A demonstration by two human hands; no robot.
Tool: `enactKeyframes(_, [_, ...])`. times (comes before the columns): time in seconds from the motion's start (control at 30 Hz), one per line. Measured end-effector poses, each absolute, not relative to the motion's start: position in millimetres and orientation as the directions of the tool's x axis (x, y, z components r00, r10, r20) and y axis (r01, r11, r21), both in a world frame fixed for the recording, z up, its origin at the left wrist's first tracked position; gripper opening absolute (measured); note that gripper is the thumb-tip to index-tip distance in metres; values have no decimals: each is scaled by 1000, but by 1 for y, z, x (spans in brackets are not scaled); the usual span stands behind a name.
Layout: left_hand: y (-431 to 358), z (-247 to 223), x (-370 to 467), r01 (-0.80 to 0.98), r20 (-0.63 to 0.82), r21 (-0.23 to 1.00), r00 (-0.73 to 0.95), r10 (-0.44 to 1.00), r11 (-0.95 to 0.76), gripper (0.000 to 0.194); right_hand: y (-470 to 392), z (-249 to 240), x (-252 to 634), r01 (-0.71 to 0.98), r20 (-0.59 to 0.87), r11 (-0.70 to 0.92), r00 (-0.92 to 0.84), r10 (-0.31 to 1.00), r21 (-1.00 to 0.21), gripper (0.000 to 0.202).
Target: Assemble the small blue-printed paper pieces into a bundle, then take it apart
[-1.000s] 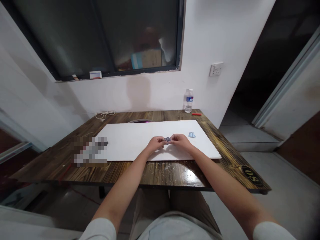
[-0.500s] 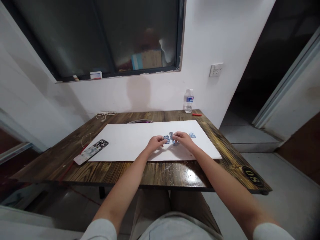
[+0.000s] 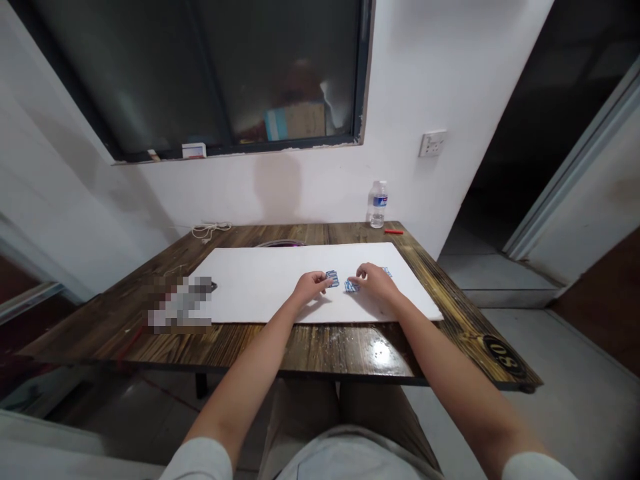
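My left hand (image 3: 311, 287) is closed on a small bunch of blue-and-white cards (image 3: 332, 279), held just above a white board (image 3: 260, 280). My right hand (image 3: 374, 281) is to the right of it, with thumb and forefinger bent and slightly apart. Its thumb tip is by a small pile of blue-and-white cards (image 3: 351, 286) lying on the board; whether it touches them I cannot tell. More blue-and-white cards (image 3: 388, 272) are partly hidden behind my right hand.
The board lies on a dark wooden table (image 3: 345, 347). At the back are a water bottle (image 3: 379, 205), a red pen-like stick (image 3: 393, 232) and a coiled white cable (image 3: 210, 231). A pixelated object (image 3: 183, 305) overlaps the board's left edge.
My right hand has moved a little right, away from my left hand. The card at its fingertips no longer shows there. My left hand has stayed in place with its cards.
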State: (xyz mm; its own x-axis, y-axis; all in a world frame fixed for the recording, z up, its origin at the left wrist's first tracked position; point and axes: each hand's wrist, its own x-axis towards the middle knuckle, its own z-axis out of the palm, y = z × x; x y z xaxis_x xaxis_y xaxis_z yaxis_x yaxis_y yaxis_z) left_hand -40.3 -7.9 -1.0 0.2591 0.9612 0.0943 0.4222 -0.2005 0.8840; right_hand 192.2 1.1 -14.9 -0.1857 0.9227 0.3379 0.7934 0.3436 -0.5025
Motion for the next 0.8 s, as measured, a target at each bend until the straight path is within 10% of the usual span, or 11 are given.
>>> enactKeyframes(0.17, [-8, -1, -40, 404, 84, 895, 269, 960, -191, 47, -7, -17, 179, 814, 337, 436, -316, 887, -384, 29])
enactKeyframes(0.4, [-8, -1, -41, 406, 97, 892, 260, 961, -200, 48, 3, -17, 203, 924, 467, 180, -3, 884, -336, 7])
enactKeyframes(0.8, [-14, 4, -39, 403, 81, 890, 324, 943, -215, 45, -10, -16, 157, 456, 366, 472, -304, 879, -755, 25])
